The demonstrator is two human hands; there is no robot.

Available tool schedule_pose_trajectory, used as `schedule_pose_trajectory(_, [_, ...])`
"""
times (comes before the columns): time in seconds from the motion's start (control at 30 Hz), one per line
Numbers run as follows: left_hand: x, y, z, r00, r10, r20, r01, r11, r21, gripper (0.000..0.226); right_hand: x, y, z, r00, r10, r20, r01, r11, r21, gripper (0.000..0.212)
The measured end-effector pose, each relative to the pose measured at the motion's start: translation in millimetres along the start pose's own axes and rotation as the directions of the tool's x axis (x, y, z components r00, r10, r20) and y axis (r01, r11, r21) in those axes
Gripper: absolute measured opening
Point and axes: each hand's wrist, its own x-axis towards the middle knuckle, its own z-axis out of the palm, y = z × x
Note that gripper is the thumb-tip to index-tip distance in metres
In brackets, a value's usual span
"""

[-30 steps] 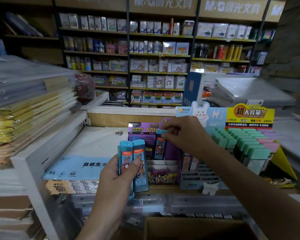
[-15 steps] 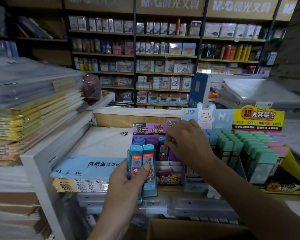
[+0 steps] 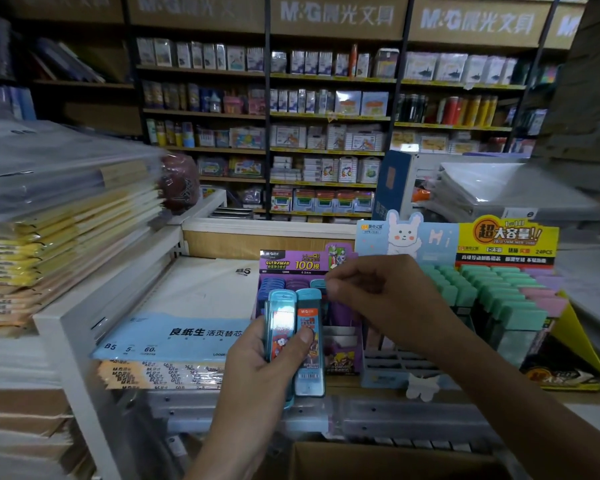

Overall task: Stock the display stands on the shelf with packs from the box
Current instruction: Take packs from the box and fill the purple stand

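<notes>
My left hand [image 3: 257,362] grips a few slim blue packs [image 3: 309,344] upright in front of the purple display stand [image 3: 291,263] on the shelf. My right hand [image 3: 378,296] hovers over that stand with its fingers curled. Its fingertips pinch the top of another blue pack [image 3: 317,283], which stands in a slot of the stand beside darker blue and purple packs. The cardboard box [image 3: 395,459] sits open at the bottom edge, and its inside is dark.
A pale blue rabbit stand [image 3: 406,237] and a yellow stand [image 3: 506,237] with green and pink packs stand to the right. Wrapped B5 paper pads [image 3: 187,337] lie to the left, and stacked notebooks [image 3: 66,230] sit on a white rack. Stocked shelves fill the background.
My right hand lowered a blue pack into the purple stand and now stays at its top. My left hand rose slightly and shifted right with its packs.
</notes>
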Motion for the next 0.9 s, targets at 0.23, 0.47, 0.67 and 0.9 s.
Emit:
schedule_pose_trajectory(0.23, [-1, -2, 8, 0.998, 0.009, 0.059, -0.009, 1.000, 0.008, 0.027, -9, 0, 1, 0.985, 0.111, 0.129, -0.135, 0.971, 0.197, 0.018])
schedule_pose_trajectory(0.47, [1, -6, -1, 0.998, -0.022, 0.055, 0.025, 0.998, -0.050, 0.018, -5, 4, -18, 0.995, 0.097, 0.009, -0.094, 0.933, 0.347, 0.015])
schedule_pose_trajectory(0.67, [3, -2, -12, 0.999, -0.044, 0.028, 0.045, 0.999, -0.017, 0.013, 14, 2, -38, 0.989, -0.113, -0.095, 0.121, 0.990, 0.079, 0.015])
schedule_pose_trajectory(0.9, [6, 1, -13, 0.987, -0.156, -0.028, 0.152, 0.981, -0.118, 0.027, 33, 12, -28, 0.987, -0.132, -0.095, 0.117, 0.982, -0.149, 0.012])
